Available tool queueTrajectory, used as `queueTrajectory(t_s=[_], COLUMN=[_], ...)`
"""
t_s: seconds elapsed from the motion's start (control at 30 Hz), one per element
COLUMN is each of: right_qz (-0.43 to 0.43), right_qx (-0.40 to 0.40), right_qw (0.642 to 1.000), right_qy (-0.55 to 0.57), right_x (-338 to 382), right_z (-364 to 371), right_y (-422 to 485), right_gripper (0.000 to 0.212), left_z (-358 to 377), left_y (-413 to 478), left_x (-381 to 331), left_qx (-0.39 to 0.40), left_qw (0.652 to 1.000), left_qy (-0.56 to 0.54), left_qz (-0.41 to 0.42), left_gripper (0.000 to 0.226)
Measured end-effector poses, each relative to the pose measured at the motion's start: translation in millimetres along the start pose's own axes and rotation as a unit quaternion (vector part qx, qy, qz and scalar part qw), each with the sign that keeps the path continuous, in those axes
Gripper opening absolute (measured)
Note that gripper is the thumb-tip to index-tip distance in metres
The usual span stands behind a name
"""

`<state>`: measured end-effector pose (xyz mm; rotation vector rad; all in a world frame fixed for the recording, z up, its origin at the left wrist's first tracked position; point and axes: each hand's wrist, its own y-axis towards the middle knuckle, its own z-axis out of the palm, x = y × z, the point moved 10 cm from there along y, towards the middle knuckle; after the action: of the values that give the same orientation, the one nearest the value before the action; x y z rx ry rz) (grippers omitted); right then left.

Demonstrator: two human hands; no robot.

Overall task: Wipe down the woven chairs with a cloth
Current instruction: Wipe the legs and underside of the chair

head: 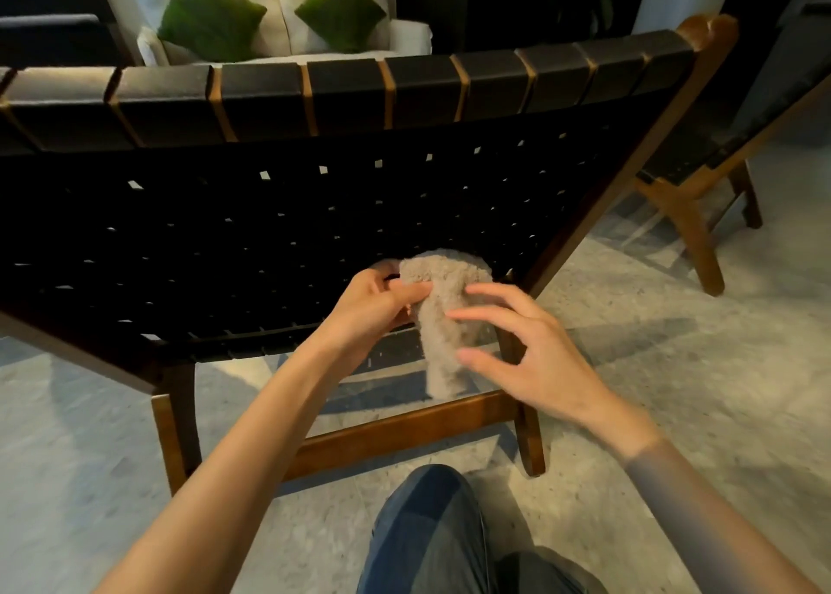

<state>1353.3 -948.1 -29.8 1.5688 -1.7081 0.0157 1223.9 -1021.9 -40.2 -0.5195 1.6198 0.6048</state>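
A woven chair (279, 215) with black straps on a brown wooden frame fills the view, seen from behind its backrest. A fluffy beige cloth (443, 319) hangs in front of the backrest's lower right part. My left hand (382, 305) pinches the cloth's upper part between thumb and fingers. Just right of the cloth, my right hand (535, 359) has its fingers spread, the fingertips at the cloth's edge but not closed on it. A second woven chair (715, 157) of the same kind stands at the right.
A white sofa (404, 31) with two green cushions (209, 15) stands beyond the chair. The floor (719, 368) is pale speckled stone. My knee in blue jeans (431, 535) is at the bottom centre. The chair's wooden crossbar (404, 427) runs low beneath my hands.
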Motion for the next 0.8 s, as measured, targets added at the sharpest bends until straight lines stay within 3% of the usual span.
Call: queueTrajectory(t_s=[0.07, 0.13, 0.2, 0.3, 0.4, 0.5, 0.6, 0.63, 0.7, 0.77, 0.8], right_qz=[0.017, 0.028, 0.053, 0.051, 0.042, 0.000, -0.072, -0.094, -0.131, -0.149, -0.125], right_qx=[-0.053, -0.097, -0.078, -0.045, -0.074, -0.275, -0.456, -0.496, -0.537, -0.524, -0.506], right_qw=[0.998, 0.995, 0.995, 0.997, 0.996, 0.953, 0.866, 0.843, 0.816, 0.815, 0.826], right_qy=[0.018, 0.006, -0.003, -0.027, -0.015, -0.131, -0.189, -0.189, -0.168, -0.195, -0.214], right_x=[-6, -11, -20, -20, -17, -1, 23, 26, 28, 21, 13], right_z=[-19, -34, -35, -32, -42, -90, -126, -135, -144, -140, -136], right_y=[4, 8, 16, 24, 23, 13, 4, 7, 18, 37, 48], right_gripper=[0.039, 0.051, 0.060, 0.034, 0.026, 0.022, 0.004, 0.010, 0.026, 0.010, 0.018], left_z=[3, 7, 14, 18, 10, 4, 12, 16, 22, 23, 22], left_y=[0, -1, -2, -1, -2, -11, -11, -9, -8, -7, -6], left_x=[-10, -21, -34, -47, -58, -69, -63, -59, -53, -51, -50], left_qx=[0.031, 0.053, 0.083, 0.101, 0.021, -0.087, -0.100, -0.092, -0.084, -0.090, -0.098], left_qw=[0.998, 0.992, 0.984, 0.968, 0.946, 0.853, 0.772, 0.752, 0.717, 0.682, 0.664], left_qy=[0.041, 0.086, 0.117, 0.167, 0.248, 0.419, 0.533, 0.560, 0.602, 0.635, 0.650], left_qz=[0.035, 0.071, 0.109, 0.156, 0.210, 0.298, 0.333, 0.335, 0.340, 0.351, 0.355], left_gripper=[0.026, 0.027, 0.026, 0.023, 0.026, 0.038, 0.048, 0.052, 0.057, 0.061, 0.064])
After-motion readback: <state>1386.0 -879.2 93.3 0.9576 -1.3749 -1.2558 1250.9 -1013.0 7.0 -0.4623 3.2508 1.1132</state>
